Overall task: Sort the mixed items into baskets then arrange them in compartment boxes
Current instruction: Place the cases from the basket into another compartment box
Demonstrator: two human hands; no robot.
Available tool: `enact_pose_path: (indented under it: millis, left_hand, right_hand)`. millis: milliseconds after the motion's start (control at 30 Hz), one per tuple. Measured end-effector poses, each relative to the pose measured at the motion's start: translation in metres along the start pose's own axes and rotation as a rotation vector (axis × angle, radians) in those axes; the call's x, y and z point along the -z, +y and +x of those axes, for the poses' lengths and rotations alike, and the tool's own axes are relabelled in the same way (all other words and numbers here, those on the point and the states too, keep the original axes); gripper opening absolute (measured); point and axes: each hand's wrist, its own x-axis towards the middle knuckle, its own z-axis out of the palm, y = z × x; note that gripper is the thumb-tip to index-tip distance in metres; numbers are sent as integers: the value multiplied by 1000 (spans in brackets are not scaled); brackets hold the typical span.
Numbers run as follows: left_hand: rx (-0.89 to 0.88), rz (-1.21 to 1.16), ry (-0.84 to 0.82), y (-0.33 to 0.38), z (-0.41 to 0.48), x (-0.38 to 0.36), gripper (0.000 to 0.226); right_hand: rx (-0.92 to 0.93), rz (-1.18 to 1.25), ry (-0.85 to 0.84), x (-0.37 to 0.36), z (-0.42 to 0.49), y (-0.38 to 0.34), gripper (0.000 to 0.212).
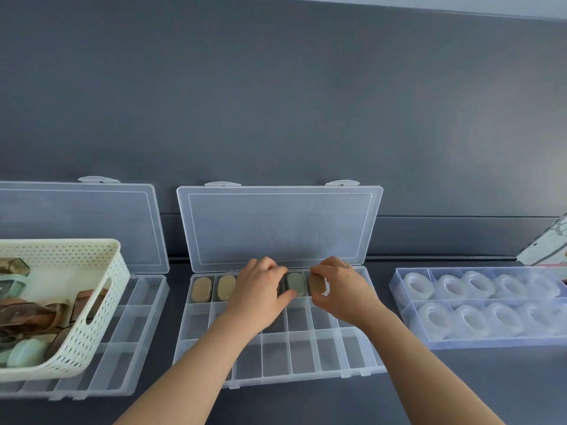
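Observation:
A clear compartment box (306, 351) lies open in front of me, its lid (279, 225) leaning on the wall. Two tan oval pieces (201, 289) (226, 287) sit in the far-left compartments of its back row. My left hand (260, 291) rests over the back row, its thumb against a grey-green oval piece (296, 286). My right hand (339, 291) pinches a tan oval piece (317, 283) above the compartment just right of it. A cream perforated basket (92, 302) at the left holds brown and mint-green items.
The basket rests on a second open compartment box (129, 348) at the left. At the right stands a clear box (478, 305) filled with several transparent tape rolls. A dark wall rises right behind the boxes. A patterned object (549, 243) leans at the far right.

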Motion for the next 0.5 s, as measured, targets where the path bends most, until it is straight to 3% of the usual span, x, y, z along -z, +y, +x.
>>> enact_pose_path:
  millis: [233, 500]
  left_hand:
    - [-35, 73, 67, -12, -20, 21, 45]
    - [73, 12, 283, -78, -91, 101, 41]
  right_hand:
    - [10, -21, 56, 3, -5, -16, 44]
    - [246, 112, 91, 8, -4, -125, 43]
